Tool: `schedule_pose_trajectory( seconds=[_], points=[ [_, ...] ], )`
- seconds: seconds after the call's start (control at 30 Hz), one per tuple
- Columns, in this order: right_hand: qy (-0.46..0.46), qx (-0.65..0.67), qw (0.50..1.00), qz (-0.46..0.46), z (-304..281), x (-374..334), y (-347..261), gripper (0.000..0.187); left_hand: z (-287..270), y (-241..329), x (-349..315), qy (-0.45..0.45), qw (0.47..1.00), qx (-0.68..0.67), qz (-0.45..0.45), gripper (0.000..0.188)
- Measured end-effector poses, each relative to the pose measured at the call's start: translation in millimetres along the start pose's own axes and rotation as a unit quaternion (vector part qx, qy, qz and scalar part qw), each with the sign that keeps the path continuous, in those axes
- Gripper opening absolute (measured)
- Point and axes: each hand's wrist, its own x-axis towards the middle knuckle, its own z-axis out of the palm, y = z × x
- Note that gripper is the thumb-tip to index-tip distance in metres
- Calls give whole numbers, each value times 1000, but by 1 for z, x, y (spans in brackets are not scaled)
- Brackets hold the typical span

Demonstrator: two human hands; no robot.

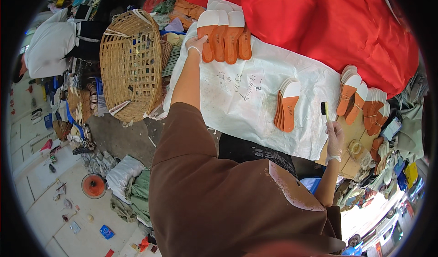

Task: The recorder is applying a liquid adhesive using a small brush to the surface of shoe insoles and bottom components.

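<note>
At the far left of the white sheet, my left hand (196,45), in a thin clear glove, has its fingers closed on the edge of the leftmost orange-and-white insole (207,31). Several more insoles (234,36) lie beside it in overlapping rows, white ends pointing away from me. My right hand (335,138), gloved too, is closed round the pale yellow handle of a small brush (324,109) with black bristles, held upright over the right edge of the sheet. Between my hands lies a fanned stack of insoles (287,106).
The white sheet (255,111) has handwriting on it. Red cloth (328,24) covers the far side. More insole bundles (349,93) lie on the right, near a clear round container (359,151) on cardboard. A wicker basket (130,70) stands at left.
</note>
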Motion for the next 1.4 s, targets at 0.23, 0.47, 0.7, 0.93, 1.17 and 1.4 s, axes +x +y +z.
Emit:
schedule_pose_trajectory(
  seconds=[0.23, 0.47, 0.7, 0.93, 1.17, 1.4],
  points=[
    [-24, -47, 999, 6, 27, 12, -16, 22, -35, -18, 34, 172, 913, 352, 113, 43],
    [35, -43, 998, -4, 6, 13, 13, 25, 4, 2, 0, 315, 765, 522, 207, 71],
    [281, -81, 948, 128, -104, -12, 162, 36, 98, -5, -90, 17, 745, 425, 514, 42],
    [426, -200, 833, 291, -176, 8, 264, 43, 211, -91, -243, -319, 573, 608, 448, 71],
    [449, -144, 831, 295, -209, 54, 290, 29, 248, -142, -285, -169, 609, 703, 325, 82],
    [436, -97, 839, 311, -207, 48, 272, 26, 274, -136, -315, -76, 646, 716, 254, 72]
  ],
)
